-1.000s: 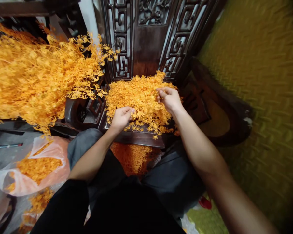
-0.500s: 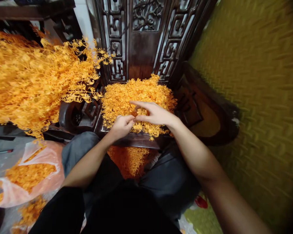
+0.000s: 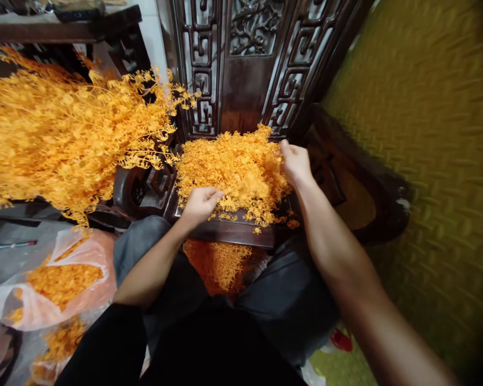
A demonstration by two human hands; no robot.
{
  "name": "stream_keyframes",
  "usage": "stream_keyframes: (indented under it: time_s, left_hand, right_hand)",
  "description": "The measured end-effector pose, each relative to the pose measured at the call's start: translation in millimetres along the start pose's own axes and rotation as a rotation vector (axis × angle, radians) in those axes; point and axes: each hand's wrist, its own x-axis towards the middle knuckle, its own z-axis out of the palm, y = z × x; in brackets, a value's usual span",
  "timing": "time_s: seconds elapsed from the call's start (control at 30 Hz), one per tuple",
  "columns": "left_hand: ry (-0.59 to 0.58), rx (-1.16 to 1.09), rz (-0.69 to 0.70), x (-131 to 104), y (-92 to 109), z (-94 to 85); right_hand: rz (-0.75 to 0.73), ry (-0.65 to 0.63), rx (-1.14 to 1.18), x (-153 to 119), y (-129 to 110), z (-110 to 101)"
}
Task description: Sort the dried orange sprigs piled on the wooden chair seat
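A heap of small orange-yellow flower clusters [image 3: 229,155] covers the seat of a dark carved wooden chair [image 3: 233,230]. At the heap's front left edge is my left hand [image 3: 201,205], its thumb and fingertips pinched together; whatever is between them is too small to make out. My right hand [image 3: 297,163] is raised at the heap's right side, fingers closed in a pinch, with their contents hidden. Between the hands, a blurred patch of yellow flowers lies over the front of the heap.
Long-stemmed orange flower bunches [image 3: 64,128] spread across the left. Below them, a pinkish plastic bag [image 3: 94,289] holds loose orange bits. More orange flowers [image 3: 221,262] sit between my legs under the seat edge. A yellow-green woven-pattern surface [image 3: 434,134] rises at right.
My right hand has moved away from my left, to the right and up, and its spread fingers have closed. My left hand stays nearly in place, still pinching. The view has shifted slightly.
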Motion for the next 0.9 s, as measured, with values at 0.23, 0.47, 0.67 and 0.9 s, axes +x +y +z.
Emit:
stream_keyframes:
  time_s: [0.23, 0.47, 0.67, 0.9]
  left_hand:
    - [0.080, -0.039, 0.032, 5, -6, 7.1]
    - [0.123, -0.389, -0.159, 13, -20, 18.3]
    - [0.136, -0.507, -0.181, 11, -19, 35.6]
    - [-0.013, -0.357, -0.026, -7, 8, 45.0]
  right_hand:
    - [-0.075, 0.141, -0.168, -7, 0, 35]
    - [-0.364, 0.221, -0.216, -37, -33, 21]
    - [-0.618, -0.072, -0.193, -91, -85, 35]
    - [-0.410, -0.172, -0.071, -56, -72, 35]
